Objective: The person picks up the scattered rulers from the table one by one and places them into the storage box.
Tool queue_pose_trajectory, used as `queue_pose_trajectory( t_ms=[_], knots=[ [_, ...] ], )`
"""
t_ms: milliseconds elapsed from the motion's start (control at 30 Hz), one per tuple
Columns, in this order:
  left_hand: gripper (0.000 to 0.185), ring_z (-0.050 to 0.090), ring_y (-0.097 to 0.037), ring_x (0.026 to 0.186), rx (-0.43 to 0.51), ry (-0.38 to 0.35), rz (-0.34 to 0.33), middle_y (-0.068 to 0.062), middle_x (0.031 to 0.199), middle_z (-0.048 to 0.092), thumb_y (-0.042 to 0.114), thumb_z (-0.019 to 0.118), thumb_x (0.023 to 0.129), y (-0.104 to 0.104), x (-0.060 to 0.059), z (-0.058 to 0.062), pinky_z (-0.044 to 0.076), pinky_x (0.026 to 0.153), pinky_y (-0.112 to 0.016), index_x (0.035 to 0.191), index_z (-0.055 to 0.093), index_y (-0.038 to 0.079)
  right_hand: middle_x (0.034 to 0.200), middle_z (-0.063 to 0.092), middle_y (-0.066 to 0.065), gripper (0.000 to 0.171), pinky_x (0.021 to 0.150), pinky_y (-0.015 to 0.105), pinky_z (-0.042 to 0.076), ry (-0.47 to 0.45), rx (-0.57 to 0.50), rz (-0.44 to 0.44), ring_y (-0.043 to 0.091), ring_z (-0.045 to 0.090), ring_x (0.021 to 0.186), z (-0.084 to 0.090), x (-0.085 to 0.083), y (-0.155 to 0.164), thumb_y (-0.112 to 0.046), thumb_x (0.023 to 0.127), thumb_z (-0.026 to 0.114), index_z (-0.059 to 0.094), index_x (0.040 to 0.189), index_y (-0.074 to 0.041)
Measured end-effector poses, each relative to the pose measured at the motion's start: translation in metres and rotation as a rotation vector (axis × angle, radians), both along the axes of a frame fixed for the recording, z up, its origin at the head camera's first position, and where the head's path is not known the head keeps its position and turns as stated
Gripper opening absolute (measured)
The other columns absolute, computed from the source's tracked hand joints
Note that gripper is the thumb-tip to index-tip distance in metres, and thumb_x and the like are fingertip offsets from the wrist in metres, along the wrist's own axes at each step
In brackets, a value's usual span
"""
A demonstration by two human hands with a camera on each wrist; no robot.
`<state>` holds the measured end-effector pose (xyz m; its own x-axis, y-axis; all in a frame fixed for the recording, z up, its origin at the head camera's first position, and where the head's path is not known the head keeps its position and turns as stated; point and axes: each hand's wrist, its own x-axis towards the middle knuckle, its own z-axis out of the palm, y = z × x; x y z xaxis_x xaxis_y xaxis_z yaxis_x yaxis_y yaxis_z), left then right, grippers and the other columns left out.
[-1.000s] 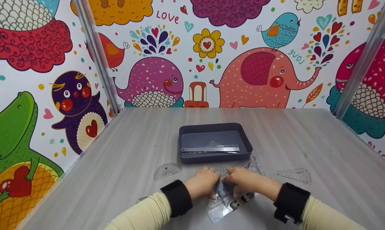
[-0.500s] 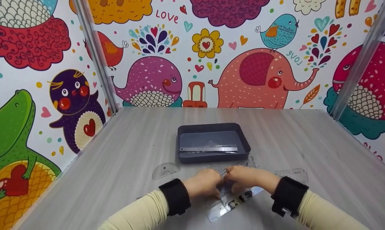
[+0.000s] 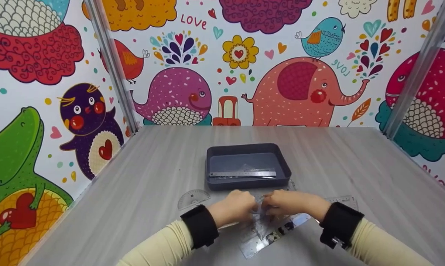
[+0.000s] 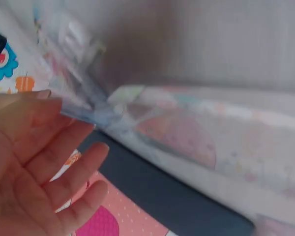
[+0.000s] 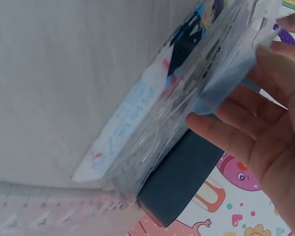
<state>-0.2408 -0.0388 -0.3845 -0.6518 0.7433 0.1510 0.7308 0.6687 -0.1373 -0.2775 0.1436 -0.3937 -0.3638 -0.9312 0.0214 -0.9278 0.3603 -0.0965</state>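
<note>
Both hands, the left hand (image 3: 234,210) and right hand (image 3: 288,207), are pinching the mouth of a clear, printed plastic pouch (image 3: 268,231) lying at 6 o'clock from the dark grey rectangular tray (image 3: 211,173). It looks light, floppy and slippery; gripping its top edge seems best.

A tray (image 3: 286,170) sits mid-bench (image 3: 355,162) with a steel ruler (image 3: 242,173) in it. Nearer the front edge lie a protractor (image 3: 192,198) to the left, a plastic packet (image 3: 266,236) centrally, and a set square (image 3: 344,201) to the right.
</note>
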Motion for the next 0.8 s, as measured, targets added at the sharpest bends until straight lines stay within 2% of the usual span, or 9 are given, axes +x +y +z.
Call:
queue_pose_trajectory(
  t_ms=[100,267,333,433,567,667,800],
  knots=[
    [0.006,0.052,-0.009,0.051,0.018,0.077,-0.007,0.008,0.057,0.057,0.016,0.06,0.062,-0.001,-0.004,0.002,0.037,0.044,-0.024,0.063,0.063,0.021,0.078,0.057,-0.003,0.012,0.061,0.016,0.042,0.014,-0.045,-0.014,0.004,0.053,0.07,0.001,-0.002,0.001,-0.01,0.078,0.051,0.059,0.086,-0.007],
    [0.011,0.052,-0.009,0.05,0.071,0.222,0.037,0.007,0.056,0.058,0.012,0.057,0.062,-0.001,-0.014,0.0,0.036,0.042,-0.024,0.061,0.062,0.022,0.075,0.057,-0.004,0.011,0.056,0.021,0.043,0.143,-0.109,-0.069,0.006,0.054,0.065,0.004,-0.008,0.0,-0.009,0.075,0.051,0.059,0.083,-0.01],
    [0.013,0.053,-0.01,0.051,0.109,0.254,0.058,0.007,0.057,0.058,0.012,0.056,0.063,-0.001,-0.02,-0.001,0.037,0.042,-0.025,0.063,0.063,0.022,0.074,0.056,-0.004,0.012,0.054,0.023,0.043,0.202,-0.139,-0.089,0.007,0.054,0.063,0.006,-0.011,0.0,-0.007,0.073,0.052,0.059,0.082,-0.011],
    [0.017,0.054,-0.009,0.051,0.168,0.265,0.077,0.007,0.059,0.06,0.01,0.055,0.062,-0.002,-0.027,0.0,0.038,0.041,-0.024,0.068,0.065,0.022,0.074,0.057,-0.005,0.014,0.052,0.022,0.043,0.248,-0.174,-0.107,0.007,0.054,0.062,0.01,-0.017,-0.001,-0.006,0.07,0.053,0.059,0.081,-0.013],
    [0.018,0.053,-0.01,0.049,0.243,0.288,0.104,0.006,0.061,0.06,0.008,0.055,0.061,-0.005,-0.034,0.01,0.037,0.038,-0.024,0.071,0.066,0.019,0.072,0.056,-0.004,0.015,0.048,0.023,0.042,0.325,-0.222,-0.138,0.008,0.053,0.059,0.023,-0.022,-0.004,-0.006,0.07,0.053,0.06,0.081,-0.013],
    [0.016,0.054,-0.011,0.05,0.308,0.343,0.124,0.005,0.063,0.061,0.008,0.056,0.062,-0.007,-0.041,0.021,0.037,0.038,-0.023,0.072,0.066,0.017,0.069,0.054,-0.003,0.014,0.045,0.025,0.041,0.413,-0.263,-0.166,0.009,0.051,0.055,0.036,-0.028,-0.007,-0.007,0.071,0.053,0.061,0.08,-0.013],
    [0.015,0.054,-0.012,0.05,0.353,0.398,0.151,0.003,0.062,0.06,0.007,0.055,0.065,-0.009,-0.056,0.03,0.038,0.039,-0.023,0.073,0.065,0.015,0.068,0.053,-0.002,0.012,0.044,0.026,0.041,0.491,-0.268,-0.206,0.011,0.051,0.055,0.047,-0.042,-0.014,-0.008,0.072,0.054,0.061,0.081,-0.012]
  ],
)
